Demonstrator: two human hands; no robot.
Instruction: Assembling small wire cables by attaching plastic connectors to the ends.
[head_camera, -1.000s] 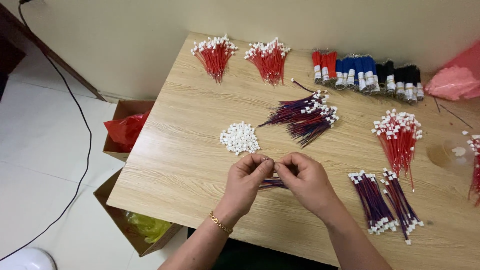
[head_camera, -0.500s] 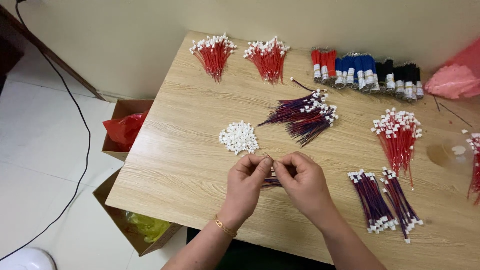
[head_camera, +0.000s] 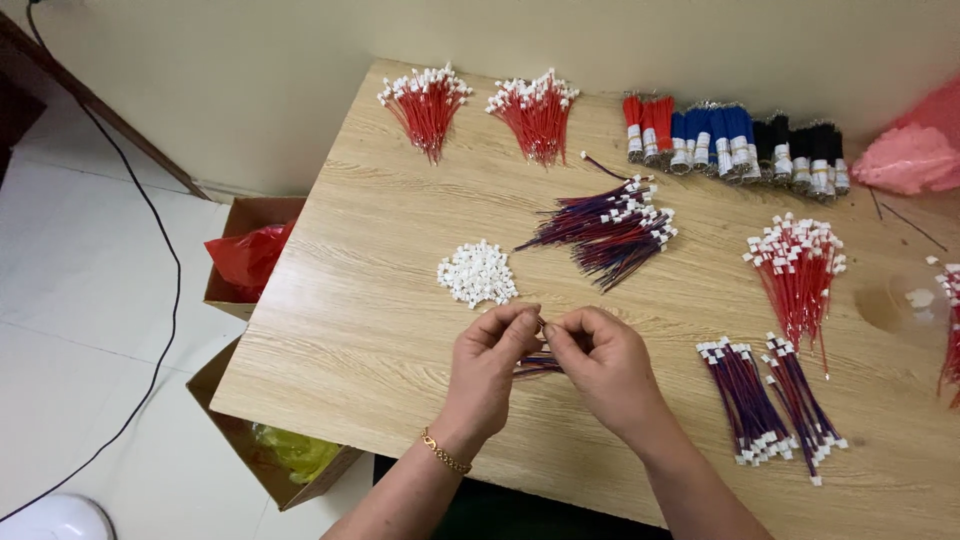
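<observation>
Head view, looking down on a wooden counter (head_camera: 380, 330) against a pale wall. Left hand (head_camera: 492, 362) and right hand (head_camera: 598, 362) brought together near the front edge, fingertips almost touching, both closed in a pinch on a small bunch of red and blue wires (head_camera: 537, 364) that pokes out between and below them. Gold bracelet (head_camera: 443, 452) on the left wrist. Whatever sits right at the fingertips too small to make out.

Just beyond the hands, a little pile of white plugs (head_camera: 477, 272). Farther back and to the right, a loose heap of purple wires (head_camera: 610, 228) with white ends. At the far edge, two fans of red wires (head_camera: 425, 100) (head_camera: 535, 112), then a row of taped bundles (head_camera: 735, 140) in red, blue and black. Pink bag (head_camera: 915, 150) in the far right corner. Right of the hands, two neat purple bunches (head_camera: 770, 400), with another spread of red wires (head_camera: 797, 270) behind them.

On the floor to the left, an open box holding a red bag (head_camera: 248, 256), a second box with a yellow bag (head_camera: 290, 452) partly under the counter, and a black cable (head_camera: 160, 270) trailing across the tiles.
</observation>
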